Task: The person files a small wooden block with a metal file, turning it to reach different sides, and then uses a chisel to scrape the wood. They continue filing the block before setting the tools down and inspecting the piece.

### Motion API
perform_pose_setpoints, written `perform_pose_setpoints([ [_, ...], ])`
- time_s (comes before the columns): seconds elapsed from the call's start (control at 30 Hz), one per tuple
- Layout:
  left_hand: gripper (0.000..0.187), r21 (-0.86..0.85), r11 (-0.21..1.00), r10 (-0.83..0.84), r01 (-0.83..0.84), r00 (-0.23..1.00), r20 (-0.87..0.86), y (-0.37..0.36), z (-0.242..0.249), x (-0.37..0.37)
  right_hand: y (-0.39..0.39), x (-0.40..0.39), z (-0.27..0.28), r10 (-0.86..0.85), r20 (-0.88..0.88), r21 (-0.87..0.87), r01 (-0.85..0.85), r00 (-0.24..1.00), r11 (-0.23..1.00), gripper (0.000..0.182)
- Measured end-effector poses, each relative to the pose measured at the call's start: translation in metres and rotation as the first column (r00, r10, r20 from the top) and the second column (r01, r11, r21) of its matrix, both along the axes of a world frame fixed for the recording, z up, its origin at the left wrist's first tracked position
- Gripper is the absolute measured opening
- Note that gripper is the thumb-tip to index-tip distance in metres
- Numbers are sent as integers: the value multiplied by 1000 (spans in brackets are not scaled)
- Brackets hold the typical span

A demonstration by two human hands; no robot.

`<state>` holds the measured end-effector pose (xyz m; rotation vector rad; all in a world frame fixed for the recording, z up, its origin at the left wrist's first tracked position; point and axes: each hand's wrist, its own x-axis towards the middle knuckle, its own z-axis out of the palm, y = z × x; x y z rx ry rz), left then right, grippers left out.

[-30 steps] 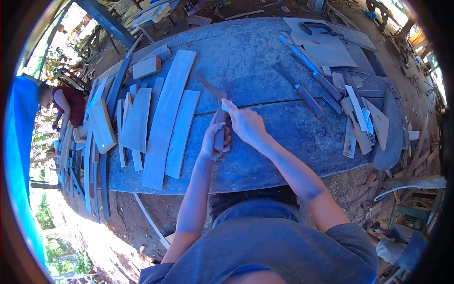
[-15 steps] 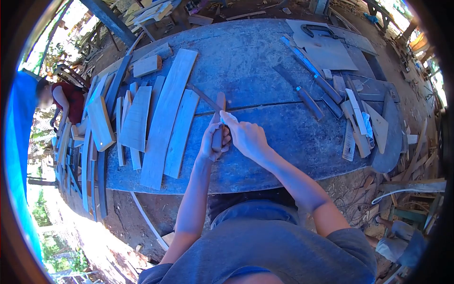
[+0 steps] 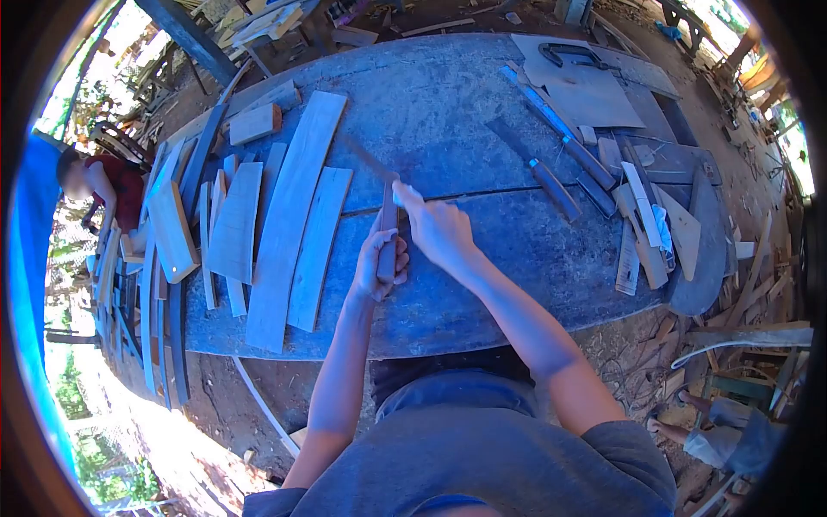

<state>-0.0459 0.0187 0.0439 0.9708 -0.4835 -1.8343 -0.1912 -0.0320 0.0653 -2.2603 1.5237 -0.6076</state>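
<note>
Shifted slightly left and up the blue surface (image 3: 482,258) since the earlier frame: narrow wooden strip (image 3: 388,226), left hand (image 3: 379,265) clamped around its lower end, right hand (image 3: 438,228) pinching a small tool, hardly discernible, against its upper part.

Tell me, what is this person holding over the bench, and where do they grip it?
The left hand is wrapped around the lower end of a narrow wooden strip. The right hand pinches something small and pale at the strip's upper part; what it is cannot be told.
</note>
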Motion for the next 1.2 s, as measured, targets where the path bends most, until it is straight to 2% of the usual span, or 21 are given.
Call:
perform_pose_setpoints([
  [0.03, 59, -19, 1000, 18, -17, 999, 38, -2, 4, -1, -15, 4, -3, -53, 2, -18, 53, 999, 998, 46],
  [0.07, 69, -8, 1000, -6, 5, 1000, -30, -3, 5, 1, -23, 8, -11, -45, 32, -49, 47, 998, 998, 46],
  [0.2, 69, -43, 999, -11, 10, 1000, -2, -3, 3, 2, 9, -5, 5, 17, 51, 6, -17, 999, 1000, 46],
  [0.27, 69, -13, 1000, -5, 5, 1000, -22, -5, 3, 2, 32, -14, 10, 116, -109, 26, -114, 987, 993, 46],
  [0.3, 69, 11, 1000, -1, 1, 999, -36, -5, 3, 1, 29, -14, 8, 114, -113, 37, -111, 987, 993, 46],
  [0.37, 69, 5, 1000, 3, -3, 1000, 8, -4, 2, -1, 5, -4, 4, 43, 13, -39, -43, 999, 998, 48],
  [0.43, 49, -40, 999, 17, -17, 1000, -3, -5, -1, -1, -13, 6, 4, 11, -17, -40, -12, 1000, 999, 48],
  [0.53, 54, -57, 998, -11, 10, 1000, -10, -8, -1, 3, -9, 8, 9, -22, 20, 50, 21, 1000, 999, 45],
  [0.6, 55, -85, 996, -23, 24, 1000, 14, -6, -2, 3, 18, -2, 12, 63, -41, 94, -59, 997, 994, 47],
  [0.67, 71, -33, 999, -4, 5, 1000, 19, -8, -3, 0, 20, -6, 10, 54, -41, 71, -51, 998, 996, 47],
  [0.7, 71, -20, 1000, -9, 10, 1000, 13, -7, -3, -3, 20, -8, 8, 49, -37, 43, -48, 998, 998, 48],
  [0.73, 70, -17, 1000, 7, -6, 999, 51, -7, -2, -5, 6, -5, 4, 6, 50, 23, -7, 999, 1000, 48],
  [0.77, 69, -23, 999, 25, -23, 995, 92, -7, 0, -6, -6, -2, -3, 1, 51, 25, -3, 999, 1000, 48],
  [0.83, 67, -34, 999, 37, -35, 998, 53, -4, 1, -5, -26, 7, -3, -43, 92, 38, 40, 995, 998, 47],
  [0.87, 63, -58, 998, 21, -19, 999, 30, -3, -2, -3, -22, 5, -6, -27, 126, -37, 32, 992, 999, 46],
  [0.9, 59, -80, 997, 5, -5, 1000, 3, -4, -4, 0, -10, 2, -2, -31, 133, -48, 38, 991, 998, 46],
  [0.97, 55, -85, 996, -4, 3, 1000, -13, -6, -6, 1, 23, -7, 10, 40, -3, 75, -40, 999, 996, 46],
  [1.03, 50, -29, 999, 20, -22, 999, -50, -6, -8, 2, 32, -11, 10, 87, -18, 135, -84, 996, 987, 48],
  [1.1, 46, 7, 1000, 18, -17, 995, -99, -3, -13, 2, 18, -6, 6, 26, 104, 43, -31, 994, 999, 48],
  [1.17, 47, -38, 999, 32, -31, 999, 22, -5, -4, -2, -6, 2, -3, -4, 74, 9, 3, 997, 1000, 47],
  [1.2, 52, -11, 999, 42, -43, 999, -19, -5, -5, -1, -12, 6, -1, -18, 83, 25, 16, 996, 1000, 47],
])
